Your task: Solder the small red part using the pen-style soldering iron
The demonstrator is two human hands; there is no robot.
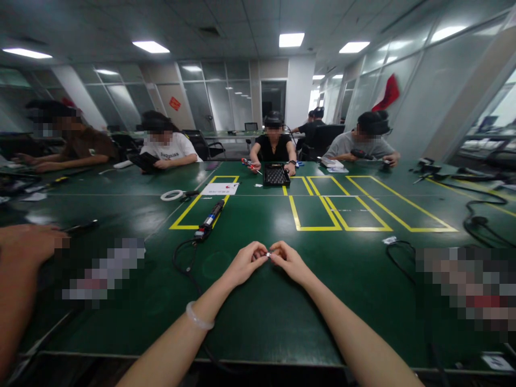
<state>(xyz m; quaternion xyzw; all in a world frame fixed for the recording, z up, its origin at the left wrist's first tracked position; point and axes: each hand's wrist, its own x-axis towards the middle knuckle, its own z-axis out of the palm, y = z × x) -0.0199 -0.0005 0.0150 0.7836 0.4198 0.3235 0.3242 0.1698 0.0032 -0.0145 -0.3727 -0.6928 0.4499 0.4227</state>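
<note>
Both my hands meet over the middle of the green table (258,322). My left hand (246,262) is closed in a pinch on one side of a tiny white and dark piece (268,254). From the other side, my right hand (289,262) pinches the same piece between thumb and fingers. It is too small to tell what kind of thing it is. Left of my left hand lies a dark stick-shaped electric tool (209,220) with a black cable (177,252).
Yellow tape outlines (318,228) mark the tabletop ahead. Across the table a person handles a black tray (276,175). A paper sheet (220,188) and a white cable coil (172,195) lie ahead left. Black cables (397,250) run at the right. Another person's arm (24,258) reaches in at left.
</note>
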